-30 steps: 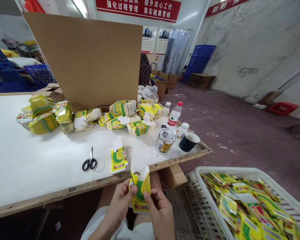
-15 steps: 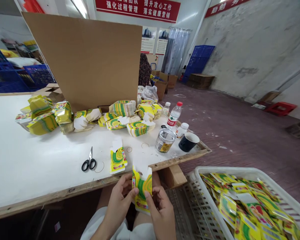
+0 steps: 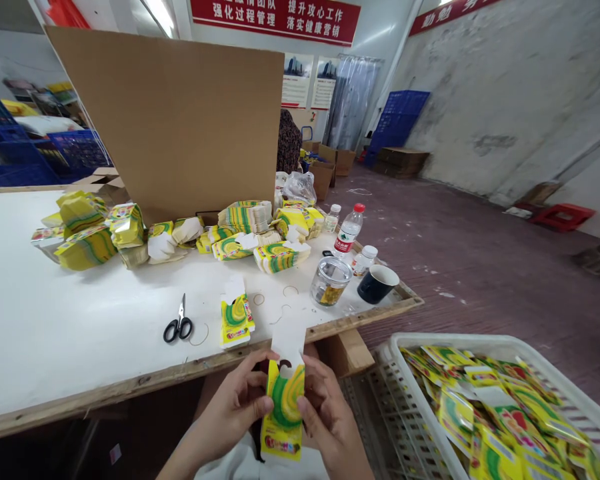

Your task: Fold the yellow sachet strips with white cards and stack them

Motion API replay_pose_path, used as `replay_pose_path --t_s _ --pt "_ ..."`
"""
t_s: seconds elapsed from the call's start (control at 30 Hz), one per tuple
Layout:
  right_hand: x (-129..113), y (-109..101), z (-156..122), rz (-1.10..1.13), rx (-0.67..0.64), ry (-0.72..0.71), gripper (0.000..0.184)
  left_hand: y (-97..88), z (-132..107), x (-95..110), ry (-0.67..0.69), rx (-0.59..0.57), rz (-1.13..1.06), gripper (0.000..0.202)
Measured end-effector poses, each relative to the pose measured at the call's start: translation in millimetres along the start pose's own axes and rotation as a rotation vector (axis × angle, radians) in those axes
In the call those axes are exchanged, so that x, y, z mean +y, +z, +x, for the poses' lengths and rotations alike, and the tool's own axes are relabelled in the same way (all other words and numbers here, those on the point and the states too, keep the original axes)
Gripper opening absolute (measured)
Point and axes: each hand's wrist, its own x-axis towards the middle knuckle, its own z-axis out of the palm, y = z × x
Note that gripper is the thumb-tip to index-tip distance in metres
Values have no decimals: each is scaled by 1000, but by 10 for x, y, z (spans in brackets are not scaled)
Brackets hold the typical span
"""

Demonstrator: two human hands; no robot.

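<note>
A yellow and green printed card box (image 3: 285,407) is held upright over my lap, its white top flap standing open. My left hand (image 3: 247,393) grips its left edge, thumb in front and fingers behind. On the right edge, my right hand (image 3: 325,407) pinches it the same way. Just beyond, on the table edge, lies a small stack of flat yellow boxes (image 3: 237,317) with white flaps. Black-handled scissors (image 3: 179,323) rest to the left of that stack.
Bundles of flat boxes (image 3: 245,217) line the back of the white table (image 3: 105,327) before a cardboard panel (image 3: 180,120). A jar (image 3: 330,283), a bottle (image 3: 349,230) and a dark mug (image 3: 377,283) stand at the right corner. A white basket (image 3: 405,400) of yellow packs sits at right.
The box has come slightly lower and nearer, and its white flap now shows taller. Both hands have shifted up along its sides.
</note>
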Motion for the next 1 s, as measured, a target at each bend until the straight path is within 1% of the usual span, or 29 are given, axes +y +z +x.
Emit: replay_pose_path --t_s 0.1,0.2,0.27,0.37,0.4,0.43,0.47,0.53,0.6,0.67,0.77,0.8,0.83,0.93,1.0 --pt "-75 -50 14 -79 -26 47 35 41 -5 -20 -1 -72 -77 45" --pt "-120 -88 53 -150 -28 29 26 84 -11 -36 4 -129 -92 38" --pt "-111 -99 73 -193 -5 -4 26 91 -18 -43 -8 -133 -66 47" --pt "-50 -97 73 -218 53 -48 24 71 -21 -46 -44 -128 4 77" --pt "-29 -96 69 -209 85 -61 22 63 -16 -45 -53 -127 25 82" --pt "-14 -97 64 -194 120 -74 19 56 -9 -44 -61 -123 42 81" --pt "-6 -101 62 -177 161 -93 18 51 2 -44 -65 -111 57 75" --pt "-16 -118 66 -171 248 -132 21 48 29 -45 -49 -56 99 60" --pt "-50 -138 77 -198 289 -151 27 54 58 -50 -19 7 174 52" --pt "-76 -145 89 -227 241 -113 33 62 81 -58 14 45 250 50" --pt "-47 -120 109 -263 73 -4 37 68 91 -67 37 59 298 51" --pt "-20 -108 116 -284 50 17 40 67 87 -67 41 54 301 51" --pt "10 -97 125 -309 50 26 42 63 79 -64 40 46 304 52" --pt "79 -79 154 -370 104 30 42 50 50 -41 36 31 302 54" --pt "85 -77 169 -382 103 46 43 49 39 -17 31 25 276 56"
